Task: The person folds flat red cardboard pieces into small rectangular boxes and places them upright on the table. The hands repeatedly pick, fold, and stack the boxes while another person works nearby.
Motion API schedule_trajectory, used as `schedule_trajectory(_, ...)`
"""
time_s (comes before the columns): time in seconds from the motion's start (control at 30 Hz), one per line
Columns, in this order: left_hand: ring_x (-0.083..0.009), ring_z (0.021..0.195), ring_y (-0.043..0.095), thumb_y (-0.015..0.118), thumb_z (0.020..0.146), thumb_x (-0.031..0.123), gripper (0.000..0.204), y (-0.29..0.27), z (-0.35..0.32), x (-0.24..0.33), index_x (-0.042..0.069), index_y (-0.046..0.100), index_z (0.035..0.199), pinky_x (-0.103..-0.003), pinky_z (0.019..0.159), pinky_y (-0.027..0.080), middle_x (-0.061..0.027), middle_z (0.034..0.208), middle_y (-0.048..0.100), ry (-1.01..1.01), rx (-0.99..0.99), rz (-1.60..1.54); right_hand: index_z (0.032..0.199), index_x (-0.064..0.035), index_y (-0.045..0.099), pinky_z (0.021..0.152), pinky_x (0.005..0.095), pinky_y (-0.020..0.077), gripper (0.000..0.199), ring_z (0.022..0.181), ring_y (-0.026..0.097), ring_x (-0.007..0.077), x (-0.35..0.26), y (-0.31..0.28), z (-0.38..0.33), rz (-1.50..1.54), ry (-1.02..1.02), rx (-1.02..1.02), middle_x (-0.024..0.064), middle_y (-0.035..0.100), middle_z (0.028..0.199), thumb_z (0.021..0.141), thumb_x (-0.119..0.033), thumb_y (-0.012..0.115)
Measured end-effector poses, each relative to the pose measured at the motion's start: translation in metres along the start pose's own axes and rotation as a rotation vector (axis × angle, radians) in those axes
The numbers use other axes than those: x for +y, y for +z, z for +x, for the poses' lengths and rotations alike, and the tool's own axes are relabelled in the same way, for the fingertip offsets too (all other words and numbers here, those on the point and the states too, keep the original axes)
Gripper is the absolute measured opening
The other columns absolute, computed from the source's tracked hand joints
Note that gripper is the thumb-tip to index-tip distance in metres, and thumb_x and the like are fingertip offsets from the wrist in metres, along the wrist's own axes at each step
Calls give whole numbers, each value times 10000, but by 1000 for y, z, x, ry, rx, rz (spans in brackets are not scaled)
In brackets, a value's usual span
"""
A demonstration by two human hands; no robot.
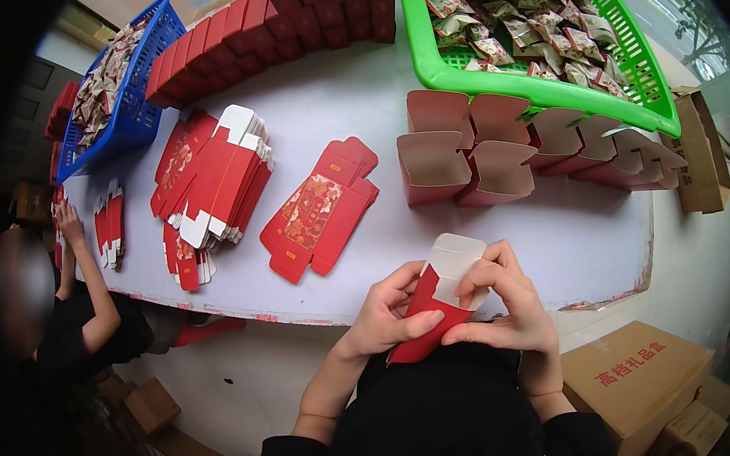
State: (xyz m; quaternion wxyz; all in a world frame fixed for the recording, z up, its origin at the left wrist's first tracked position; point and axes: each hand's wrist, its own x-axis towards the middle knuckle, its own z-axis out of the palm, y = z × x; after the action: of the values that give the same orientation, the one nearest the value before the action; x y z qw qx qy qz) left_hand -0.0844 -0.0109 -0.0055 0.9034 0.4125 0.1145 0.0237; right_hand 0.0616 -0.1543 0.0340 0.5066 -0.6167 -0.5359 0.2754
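Observation:
Just past the table's front edge, in front of my body, I hold a red folding carton (419,325) with a white inner flap standing up at its top. My left hand (386,312) is closed around its left side, thumb lying across the red face. My right hand (509,304) grips the right side, with fingers bent at the white flaps near the opening. To the left on the table lies a flat unfolded red carton (319,211) with a floral panel. A stack of flat red cartons (230,174) with white tabs rests further left.
Several open-topped red boxes (435,169) stand at the right, before a green basket (471,84) of small wrapped packets. Closed red boxes (225,45) line the back, beside a blue basket (138,112). Another person's hand (70,220) is far left. A cardboard box (628,377) sits lower right.

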Motion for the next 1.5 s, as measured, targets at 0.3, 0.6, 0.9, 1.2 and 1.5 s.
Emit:
schedule_trajectory(0.3, -149, 1060, 529, 630, 877, 134, 557, 15, 2, -4, -40, 337, 1317, -315, 915, 433, -102, 1093, 574, 419, 259, 147, 1396, -31, 204, 1009, 396, 372, 736, 1194, 460, 246, 9, 38, -9, 374, 73, 172, 167, 349, 1355, 820, -69, 660)
schedule_trajectory(0.6, -207, 943, 574, 603, 898, 178, 442, 19, 4, -19, 19, 392, 1251, -315, 828, 462, -160, 1072, 561, 609, 417, 504, 1398, -1, 214, 877, 335, 471, 645, 1030, 583, 229, 12, 52, -9, 322, 49, 262, 176, 444, 1273, 861, -45, 568)
schedule_trajectory(0.9, -218, 1040, 499, 542, 910, 127, 231, 9, 4, -18, 37, 473, 1111, -335, 855, 438, -185, 1243, 403, 601, 303, 857, 1105, -18, 375, 855, 332, 427, 203, 983, 484, 202, 16, 58, -9, 305, 68, 347, 188, 402, 1257, 954, -152, 401)
schedule_trajectory(1.2, -223, 933, 554, 618, 849, 72, 617, 16, 12, -28, 54, 219, 1320, -362, 860, 446, -159, 1067, 541, 804, 184, 650, 1264, -18, 324, 824, 329, 430, 331, 958, 487, 193, 11, 69, 0, 420, -96, 641, 168, 454, 1128, 956, -131, 365)
schedule_trajectory(1.5, -238, 993, 564, 649, 840, 94, 512, 8, 11, -27, 39, 335, 1240, -363, 895, 444, -166, 1074, 558, 760, 168, 748, 1157, -2, 348, 868, 345, 403, 339, 988, 457, 225, 18, 63, -4, 195, -101, 538, 199, 449, 1099, 906, -201, 459)
